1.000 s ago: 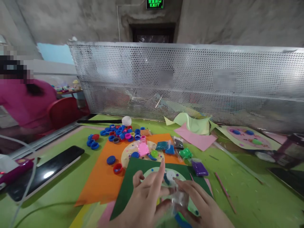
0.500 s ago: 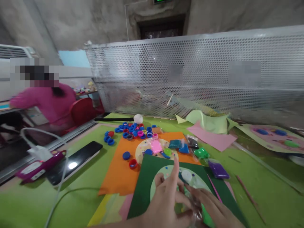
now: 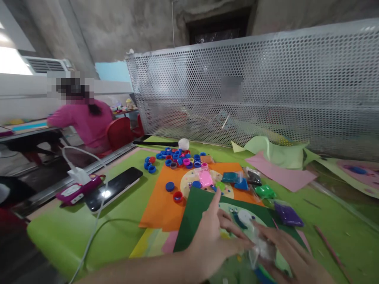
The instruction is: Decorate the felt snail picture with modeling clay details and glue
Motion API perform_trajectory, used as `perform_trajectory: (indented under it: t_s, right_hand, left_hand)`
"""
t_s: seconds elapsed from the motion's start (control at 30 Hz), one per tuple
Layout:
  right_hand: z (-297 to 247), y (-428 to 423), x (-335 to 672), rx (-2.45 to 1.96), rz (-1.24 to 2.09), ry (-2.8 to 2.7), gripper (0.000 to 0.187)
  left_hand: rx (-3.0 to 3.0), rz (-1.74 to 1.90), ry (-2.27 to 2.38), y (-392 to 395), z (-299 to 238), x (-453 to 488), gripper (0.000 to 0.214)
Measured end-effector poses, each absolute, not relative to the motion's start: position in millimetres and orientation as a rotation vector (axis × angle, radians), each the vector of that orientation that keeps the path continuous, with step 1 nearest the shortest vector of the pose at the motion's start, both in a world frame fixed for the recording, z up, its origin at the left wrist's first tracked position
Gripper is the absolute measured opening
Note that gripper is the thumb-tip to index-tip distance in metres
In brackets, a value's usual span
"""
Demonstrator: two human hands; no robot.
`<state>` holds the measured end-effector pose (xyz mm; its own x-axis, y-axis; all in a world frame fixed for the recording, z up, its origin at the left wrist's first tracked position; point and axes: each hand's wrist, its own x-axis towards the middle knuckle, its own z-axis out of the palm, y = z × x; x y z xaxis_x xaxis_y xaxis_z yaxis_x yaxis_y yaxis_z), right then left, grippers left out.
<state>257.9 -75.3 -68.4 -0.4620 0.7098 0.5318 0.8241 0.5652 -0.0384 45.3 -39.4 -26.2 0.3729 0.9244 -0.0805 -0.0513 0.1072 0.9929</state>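
My left hand [image 3: 211, 236] has its index finger stretched up and its thumb and other fingers closed on the near edge of a clear plastic packet [image 3: 263, 250]. My right hand [image 3: 291, 252], slightly blurred, curls its fingers over the packet's other side. What is inside the packet is hard to make out. Both hands are above a dark green sheet [image 3: 192, 215] bearing a pale green round [image 3: 262, 219]. On that round lie a white disc [image 3: 245, 216] and small coloured bits. Something blue and green shows under the packet, partly hidden by my right hand.
Behind are an orange sheet [image 3: 156, 205], several bottle caps [image 3: 177, 157] and clay packets, including a purple one [image 3: 287, 213]. A phone [image 3: 115, 189] and power strip [image 3: 78, 190] with a cable lie left. A perforated metal screen [image 3: 207, 94] stands behind. A person in pink [image 3: 91, 122] sits far left.
The view has turned left, so everything appears farther right. Both hands still hold the packet; the bright green that showed under them is no longer visible, and a blue edge shows there.
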Motion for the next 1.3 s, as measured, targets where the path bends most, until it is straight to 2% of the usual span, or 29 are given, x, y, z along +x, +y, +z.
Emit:
perform_trajectory:
  t_s: [0.1, 0.23, 0.33, 0.43, 0.6, 0.77, 0.97, 1.03, 1.1, 1.23, 1.3]
  right_hand:
    - [-68.9, -60.6, 288.1, -1.552, -0.42, -2.148, 0.043]
    - [-74.8, -45.4, 317.5, -1.737, -0.693, -1.941, 0.045]
    - [-65.8, -50.2, 303.9, -1.618, -0.895, -1.946, 0.043]
    - [-46.8, -66.1, 268.7, -1.334, -0.669, -2.112, 0.037]
    - [-29.4, -82.0, 234.8, -0.977, -0.546, -2.131, 0.012]
    - [-35.7, -77.2, 242.2, -0.886, -0.365, -2.159, 0.018]
    - [-21.2, -84.8, 241.4, -0.985, -0.085, -2.04, 0.014]
    - [-16.0, -85.5, 243.9, -1.058, -0.085, -2.034, 0.012]
    - [-16.9, -81.8, 250.3, -1.144, -0.133, -2.058, 0.012]
    - [-35.3, -65.9, 271.0, -1.336, -0.255, -2.116, 0.021]
    - [-46.6, -60.0, 281.6, -1.379, -0.302, -2.183, 0.02]
  left_hand:
    - [0.938, 0.928, 0.904, -27.2, -21.8, 40.5, 0.125]
    - [0.888, 0.922, 0.874, -18.9, -23.9, 35.9, 0.113]
    - [0.843, 0.891, 0.859, -22.7, -27.2, 36.6, 0.103]
    - [0.785, 0.829, 0.835, -30.6, -29.9, 39.6, 0.095]
    - [0.709, 0.712, 0.744, -42.8, -32.6, 46.0, 0.089]
    - [0.693, 0.678, 0.701, -45.7, -32.9, 47.8, 0.101]
    - [0.789, 0.651, 0.584, -46.5, -27.9, 41.3, 0.117]
    - [0.82, 0.642, 0.568, -44.1, -26.3, 38.2, 0.118]
    - [0.838, 0.652, 0.605, -38.6, -24.0, 33.5, 0.108]
    - [1.117, 0.747, 0.77, -20.2, -14.3, 17.3, 0.061]
    - [1.371, 0.779, 0.875, -10.5, -8.3, 7.9, 0.044]
